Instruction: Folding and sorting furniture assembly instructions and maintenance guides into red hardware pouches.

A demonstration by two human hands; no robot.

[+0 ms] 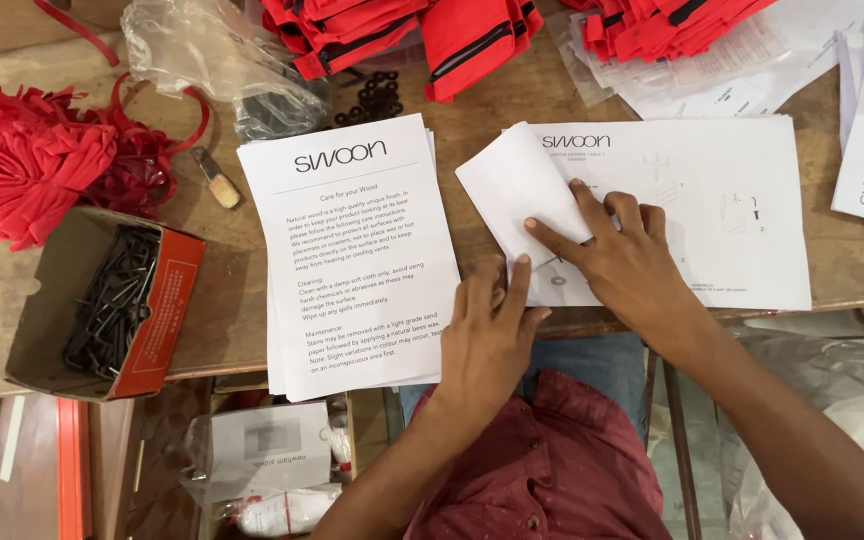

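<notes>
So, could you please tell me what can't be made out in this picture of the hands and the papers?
Head view only:
- Folded sheet: its lower part is hidden under the right hand and left hand.
- Small ring on the paper: too small to tell what it is.
- Diagram sheet: its drawings are too faint to follow.
- Cardboard box: the dark metal pieces are tangled and can't be counted.
- Red bags: cut off by the top edge.

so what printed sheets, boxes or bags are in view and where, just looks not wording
Care sheet stack: centre of table, white, black text.
Diagram sheets: right, white; right hand presses a folded sheet, left hand beside.
Cardboard box: left edge, red-sided, holding black hex keys.
Clear plastic bag: top, crumpled.
</notes>
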